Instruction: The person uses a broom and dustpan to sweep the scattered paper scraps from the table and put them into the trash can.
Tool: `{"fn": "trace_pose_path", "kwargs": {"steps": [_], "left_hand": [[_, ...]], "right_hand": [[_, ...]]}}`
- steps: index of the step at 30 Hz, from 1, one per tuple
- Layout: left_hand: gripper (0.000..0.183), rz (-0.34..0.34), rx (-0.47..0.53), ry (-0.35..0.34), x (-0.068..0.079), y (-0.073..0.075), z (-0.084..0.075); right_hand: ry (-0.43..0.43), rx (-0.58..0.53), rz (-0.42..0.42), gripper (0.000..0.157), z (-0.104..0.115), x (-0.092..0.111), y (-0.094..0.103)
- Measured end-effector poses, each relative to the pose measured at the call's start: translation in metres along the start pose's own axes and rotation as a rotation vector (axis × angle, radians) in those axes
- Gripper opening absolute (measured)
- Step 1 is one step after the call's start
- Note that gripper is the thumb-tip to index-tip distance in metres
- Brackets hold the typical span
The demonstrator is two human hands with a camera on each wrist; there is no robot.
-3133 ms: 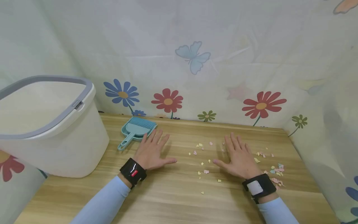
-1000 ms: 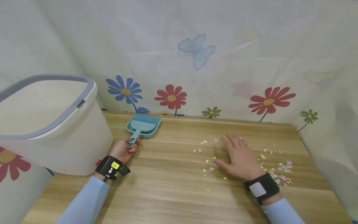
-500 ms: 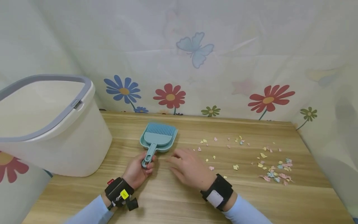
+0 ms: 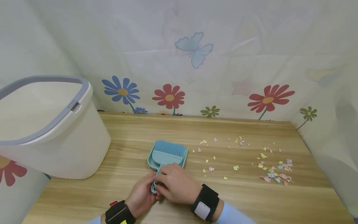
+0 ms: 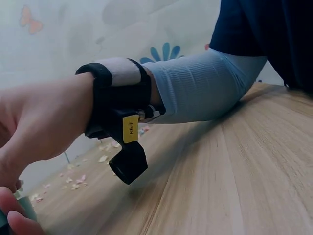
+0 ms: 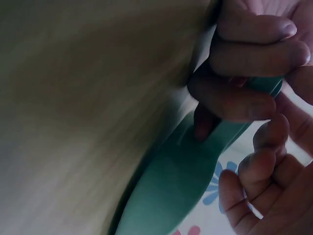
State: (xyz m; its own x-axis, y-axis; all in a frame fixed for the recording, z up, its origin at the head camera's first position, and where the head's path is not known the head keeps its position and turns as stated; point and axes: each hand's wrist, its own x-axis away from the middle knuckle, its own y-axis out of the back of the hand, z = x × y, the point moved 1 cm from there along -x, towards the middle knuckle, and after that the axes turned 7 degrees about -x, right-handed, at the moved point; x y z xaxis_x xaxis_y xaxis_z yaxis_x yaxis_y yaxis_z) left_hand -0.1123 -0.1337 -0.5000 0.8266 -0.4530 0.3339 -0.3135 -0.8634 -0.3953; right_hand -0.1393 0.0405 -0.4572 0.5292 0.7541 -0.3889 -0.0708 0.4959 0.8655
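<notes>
If the dustpan (image 4: 151,161) is serving as the clock's centre, a white bin (image 4: 75,152) with a grey rim is standing at nine o'clock on the wooden table (image 4: 251,202). At seven, the left hand (image 4: 139,196) is curling its fingers round the dustpan's handle, with a black wristband (image 4: 120,214) showing behind it. The dustpan itself is sitting just ahead of both hands, its wide end facing twelve, and a blue-green brush (image 4: 166,157) is nesting inside it, bristles pointing the same way. At five, the right hand (image 4: 181,185) is pinching the brush's handle (its knuckles are hiding part of the pan); whether the hands are touching, I am not managing to tell. Around three, pink, yellow and blue scraps (image 4: 236,168) are lying scattered, clustering thickest farther right. Past them, a flowered cloth (image 4: 332,124) is hanging.
</notes>
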Motion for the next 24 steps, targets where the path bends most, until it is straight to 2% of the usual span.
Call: {"fn": "trace_pose_path", "kwargs": {"steps": [5, 8, 12, 15, 19, 24], "left_hand": [[0.027, 0.003, -0.065, 0.002, 0.001, -0.003, 0.003], [0.028, 0.005, -0.065, -0.004, 0.0, -0.003, 0.003], [0.033, 0.028, -0.063, -0.033, 0.0, -0.001, 0.002], [0.039, 0.022, -0.102, -0.037, 0.0, 0.0, -0.002], [0.037, -0.067, -0.187, 0.002, -0.001, 0.005, -0.014], [0.036, -0.152, -0.396, 0.075, -0.009, 0.024, -0.032]], "right_hand": [[-0.083, -0.082, 0.044, 0.008, 0.002, -0.001, -0.001], [-0.105, -0.107, 0.027, 0.009, 0.004, -0.003, 0.001], [-0.113, -0.17, -0.077, 0.009, 0.007, -0.005, 0.011], [-0.114, -0.241, -0.177, 0.012, 0.007, -0.005, 0.024], [-0.101, -0.315, -0.309, 0.017, 0.004, -0.004, 0.043], [-0.124, -0.41, -0.475, 0.016, -0.006, -0.001, 0.071]]}}
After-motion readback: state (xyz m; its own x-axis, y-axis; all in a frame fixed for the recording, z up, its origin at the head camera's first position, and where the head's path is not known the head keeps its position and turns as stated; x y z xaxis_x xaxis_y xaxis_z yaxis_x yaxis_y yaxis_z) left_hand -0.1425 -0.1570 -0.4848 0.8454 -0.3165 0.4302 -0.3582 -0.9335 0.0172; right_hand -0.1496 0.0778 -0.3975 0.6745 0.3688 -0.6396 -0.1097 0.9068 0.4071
